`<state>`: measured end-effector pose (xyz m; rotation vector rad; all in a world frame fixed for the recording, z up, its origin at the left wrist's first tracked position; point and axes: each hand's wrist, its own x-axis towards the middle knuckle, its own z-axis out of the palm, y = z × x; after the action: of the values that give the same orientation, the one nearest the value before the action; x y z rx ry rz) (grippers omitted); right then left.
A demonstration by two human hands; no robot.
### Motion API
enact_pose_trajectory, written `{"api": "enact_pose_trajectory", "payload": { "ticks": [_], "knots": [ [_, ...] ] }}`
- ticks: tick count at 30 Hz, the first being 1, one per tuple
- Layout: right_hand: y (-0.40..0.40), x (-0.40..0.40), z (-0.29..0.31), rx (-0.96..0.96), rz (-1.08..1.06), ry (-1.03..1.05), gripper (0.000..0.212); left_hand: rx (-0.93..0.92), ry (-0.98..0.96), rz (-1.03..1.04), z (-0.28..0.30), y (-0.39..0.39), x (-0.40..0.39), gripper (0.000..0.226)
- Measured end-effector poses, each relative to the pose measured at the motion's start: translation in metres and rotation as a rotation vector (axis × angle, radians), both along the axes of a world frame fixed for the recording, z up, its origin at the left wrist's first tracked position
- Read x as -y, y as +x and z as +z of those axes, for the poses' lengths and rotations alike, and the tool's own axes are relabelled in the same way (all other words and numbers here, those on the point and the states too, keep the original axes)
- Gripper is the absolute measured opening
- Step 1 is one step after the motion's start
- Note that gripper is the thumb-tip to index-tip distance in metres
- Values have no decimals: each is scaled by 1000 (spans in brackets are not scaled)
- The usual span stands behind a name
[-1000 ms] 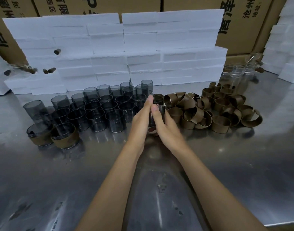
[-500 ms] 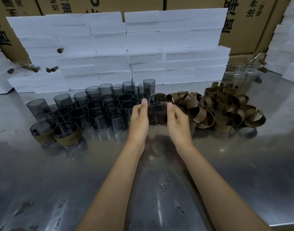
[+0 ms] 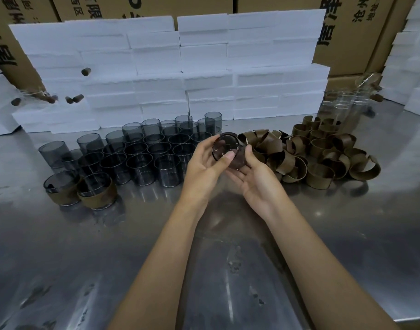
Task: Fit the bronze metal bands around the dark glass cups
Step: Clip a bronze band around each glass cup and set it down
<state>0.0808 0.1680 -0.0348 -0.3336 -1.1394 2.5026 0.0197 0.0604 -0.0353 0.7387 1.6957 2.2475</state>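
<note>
A dark glass cup is held in the air above the steel table, tipped so its round end faces me. My left hand grips its left side, thumb across the rim. My right hand cradles it from below and the right, fingers curled under it. Whether a band is on this cup I cannot tell. Several bare dark cups stand in rows to the left. A heap of bronze bands lies to the right. Two banded cups stand at the front left.
A wall of white foam blocks runs along the back of the steel table, with cardboard boxes behind. Clear glass cups stand at the back right. More foam blocks are stacked at the far right.
Both hands lifted the dark cup off the table, then turned it from upright to tipped with one end toward me. The right hand shifted under it.
</note>
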Motion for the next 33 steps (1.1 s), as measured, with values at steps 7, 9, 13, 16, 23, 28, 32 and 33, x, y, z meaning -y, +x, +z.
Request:
{"api": "enact_pose_trajectory", "payload": {
  "ticks": [7, 9, 13, 16, 23, 28, 32, 33],
  "knots": [
    [1, 4, -3, -17, 97, 125, 31, 105, 102, 120, 5, -4, 9, 40],
    [2, 4, -4, -45, 122, 149, 31, 165, 150, 128, 5, -5, 11, 26],
    [5, 5, -1, -79, 132, 244, 43, 242, 169, 174, 3, -5, 9, 18],
    [4, 10, 1, 52, -8, 393, 56, 296, 138, 125, 5, 0, 5, 28],
    [-1, 13, -7, 141, -414, 799, 64, 241, -5, -15, 4, 18, -11, 46],
    [-4, 9, -11, 160, -452, 805, 68, 244, -23, -1, 0, 17, -13, 47],
    [-6, 8, -12, 199, -464, 827, 50, 314, 5, -19, 2, 18, -13, 53],
    [-6, 7, -12, 208, -478, 838, 46, 329, 19, -25, 1, 18, -12, 54]
  ]
}}
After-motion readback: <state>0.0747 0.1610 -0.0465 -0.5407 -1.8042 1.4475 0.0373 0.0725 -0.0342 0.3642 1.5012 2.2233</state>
